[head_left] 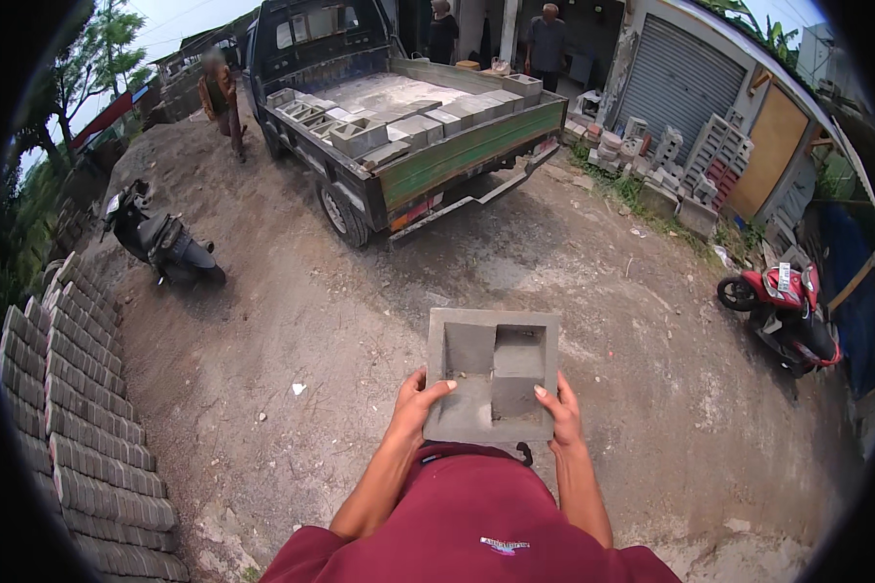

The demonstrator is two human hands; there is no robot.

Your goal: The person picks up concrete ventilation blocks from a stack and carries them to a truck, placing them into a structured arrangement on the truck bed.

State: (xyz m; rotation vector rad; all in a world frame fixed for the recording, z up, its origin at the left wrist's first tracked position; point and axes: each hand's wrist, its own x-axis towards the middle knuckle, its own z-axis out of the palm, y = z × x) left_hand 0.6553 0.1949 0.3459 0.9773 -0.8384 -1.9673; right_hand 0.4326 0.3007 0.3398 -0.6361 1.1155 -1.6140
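Note:
A grey concrete block (pixel 494 318) with recessed cavities is held in front of my body, its hollow face turned up toward me. My left hand (pixel 419 401) grips its left side, the thumb lying over the rim. On the opposite side my right hand (pixel 561 412) clasps the block, thumb also over the edge. The fingers beneath are partly hidden by the block. Ahead stands a pickup truck (pixel 472 160) with a green tailgate, and several similar blocks (pixel 360 137) sit in its bed.
Stacked grey pavers (pixel 102 428) line the left side. A dark scooter (pixel 165 238) stands at the left, a red scooter (pixel 787 316) at the right. One person (pixel 221 102) is left of the truck; two more are beyond it. More blocks (pixel 719 155) are piled by the shutter.

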